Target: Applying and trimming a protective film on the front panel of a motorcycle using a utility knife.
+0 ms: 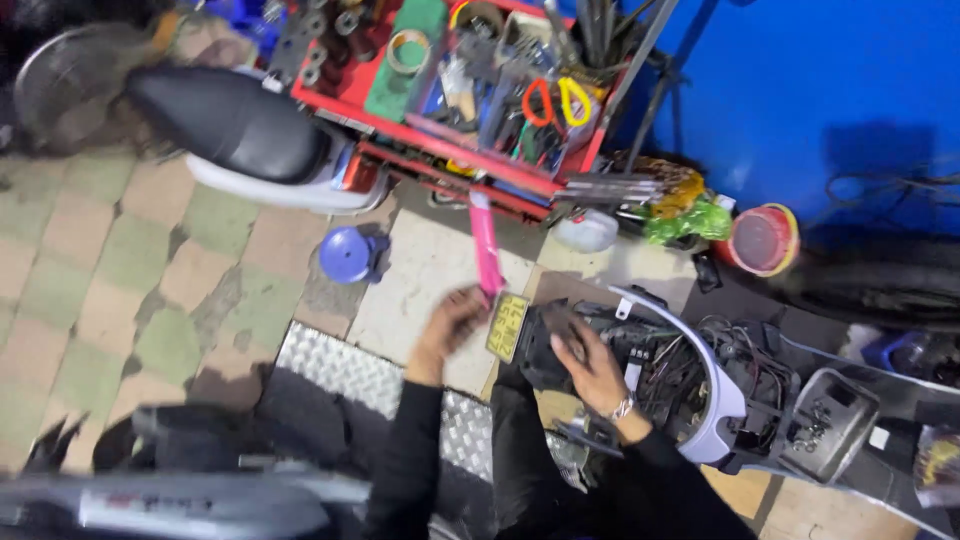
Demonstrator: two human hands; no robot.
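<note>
Fingers of left hand [452,320] seemingly grip pink tool [486,244] above.

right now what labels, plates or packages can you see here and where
Yellow plate: small rectangle with dark marks, at the scooter's rear, between the left hand and right hand.
Green bag: crumpled, shiny, on the floor by the blue wall.
Red tub: round, yellowish rim, right of the bag.
</note>
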